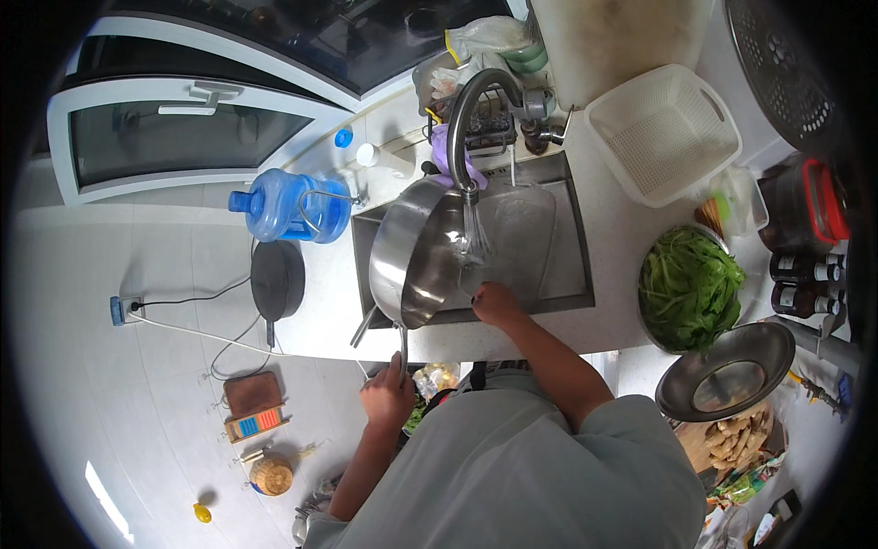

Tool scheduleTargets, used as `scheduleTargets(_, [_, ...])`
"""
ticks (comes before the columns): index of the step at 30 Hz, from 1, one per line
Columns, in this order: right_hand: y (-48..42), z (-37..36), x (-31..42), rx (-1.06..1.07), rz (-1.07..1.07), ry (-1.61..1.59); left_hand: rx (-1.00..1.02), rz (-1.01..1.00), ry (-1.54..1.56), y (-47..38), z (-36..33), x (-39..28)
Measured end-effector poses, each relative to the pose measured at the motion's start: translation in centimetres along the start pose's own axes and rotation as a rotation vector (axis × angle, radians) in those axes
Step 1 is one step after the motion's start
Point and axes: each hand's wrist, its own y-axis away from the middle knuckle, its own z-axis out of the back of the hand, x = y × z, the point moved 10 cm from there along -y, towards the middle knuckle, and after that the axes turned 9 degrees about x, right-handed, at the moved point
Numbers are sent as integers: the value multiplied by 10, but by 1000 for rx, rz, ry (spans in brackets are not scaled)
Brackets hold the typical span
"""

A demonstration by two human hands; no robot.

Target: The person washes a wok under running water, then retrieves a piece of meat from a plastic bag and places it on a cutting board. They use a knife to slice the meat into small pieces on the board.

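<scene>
My left hand (386, 392) is closed around the long handle of a stainless steel pan (398, 240). The pan is tilted on its side over the left part of the sink (573, 219), its open mouth facing right. Water (475, 237) runs from the arched faucet (458, 130) just beside the pan's rim. Low over the sink's front edge is my right hand (498, 304), fingers curled, close to the falling water. Whether anything is inside those fingers is hidden.
Left of the sink stand a blue water jug (329, 209) and a black frying pan (278, 280). To the right are a white plastic basket (658, 137), a bowl of leafy greens (689, 285), a wok (724, 374) and dark bottles (799, 300). A window (185, 137) stands open.
</scene>
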Motion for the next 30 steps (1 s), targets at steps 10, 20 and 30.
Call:
scheduleTargets(10, [64,103,-2,-611,66,-411,138,71,128,-6,-4,9])
scheduleTargets(20, [50,67,90,87,341,250,516,102,736,-52,-65,-9])
scheduleTargets(30, [-86,172,74,-529,79,202,566,-90,673,-57,-82,-36])
